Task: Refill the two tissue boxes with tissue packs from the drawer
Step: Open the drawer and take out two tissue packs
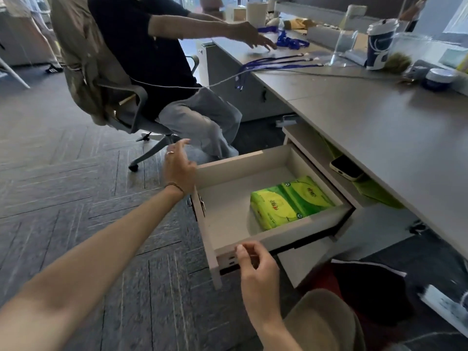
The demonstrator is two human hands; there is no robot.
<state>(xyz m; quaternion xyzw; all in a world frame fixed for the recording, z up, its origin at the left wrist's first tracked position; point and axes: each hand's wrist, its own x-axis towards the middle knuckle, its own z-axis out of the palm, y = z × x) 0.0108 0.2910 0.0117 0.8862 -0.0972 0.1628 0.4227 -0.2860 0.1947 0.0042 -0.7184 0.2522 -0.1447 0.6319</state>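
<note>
A light grey drawer (pixel 228 219) under the desk stands pulled out. Two green and yellow tissue packs (pixel 288 201) lie side by side at its right end. My left hand (pixel 178 168) hovers just past the drawer's far left corner, fingers apart, holding nothing. My right hand (pixel 253 262) is at the drawer's near front edge, fingers loosely curled and empty. A clear acrylic tissue box (pixel 345 44) stands on the desk at the back; whether it holds tissues I cannot tell.
A person in a dark shirt sits on an office chair (pixel 121 102) just left of the drawer, arm reaching over the desk (pixel 379 122). Blue lanyards (pixel 278 64), a paper cup (pixel 379 44) and a phone (pixel 347 167) on a shelf are nearby. Dark clothing lies on the floor at right.
</note>
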